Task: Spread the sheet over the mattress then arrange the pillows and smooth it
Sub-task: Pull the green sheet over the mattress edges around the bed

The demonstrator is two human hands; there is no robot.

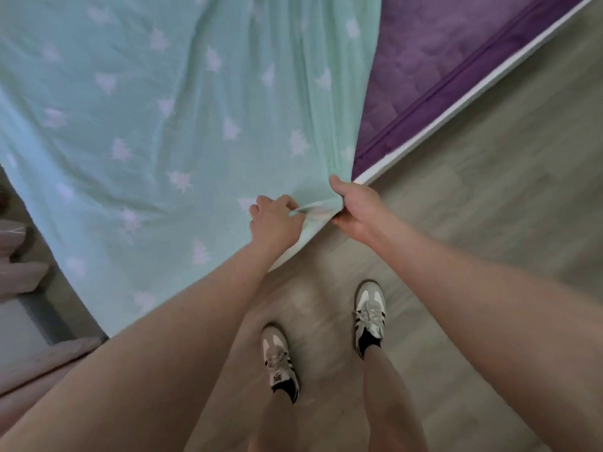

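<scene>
A mint-green sheet point(156, 125) with white star-like prints lies over most of the purple mattress point(430, 70), wrinkled toward the bed's near corner. The mattress stays bare at the upper right, with a white bed frame edge point(456, 107) along it. My left hand point(275, 221) pinches the sheet's hem at the corner. My right hand point(355, 207) grips the same bunched corner of fabric just to the right, at the mattress corner. No pillow on the bed is in view.
Grey wood-look floor point(473, 230) runs along the bed's right side. My feet in grey and white sneakers point(368, 316) stand just below the corner. Pinkish soft items point(19, 275), maybe pillows or bedding, lie at the left edge.
</scene>
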